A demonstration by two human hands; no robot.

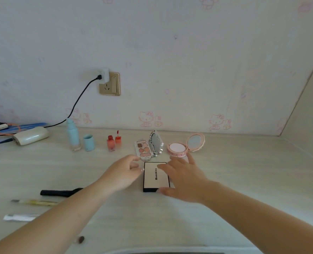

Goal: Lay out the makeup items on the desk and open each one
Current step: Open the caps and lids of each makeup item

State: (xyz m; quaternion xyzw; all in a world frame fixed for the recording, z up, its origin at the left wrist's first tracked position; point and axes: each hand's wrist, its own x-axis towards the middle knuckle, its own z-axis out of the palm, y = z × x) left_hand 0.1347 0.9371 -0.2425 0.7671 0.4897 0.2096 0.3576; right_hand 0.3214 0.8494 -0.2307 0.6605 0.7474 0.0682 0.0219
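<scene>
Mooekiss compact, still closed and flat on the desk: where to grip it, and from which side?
Probably pinch the Mooekiss compact across its long left and right edges, coming from above. It lies flat with thin black side walls, and the left hand and right hand already flank those edges. Hinge side cannot be told.

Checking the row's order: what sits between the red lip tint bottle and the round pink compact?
Head view: the open eyeshadow palette, mirrored lid raised.

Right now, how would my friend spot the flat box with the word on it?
Start at the gold wall socket, then drop down to the row of open makeup on the desk. In front of the eyeshadow palette, between the left hand and right hand, lies the box. It alone is closed: cream lid, black edges, "Mooekiss" in black.
</scene>
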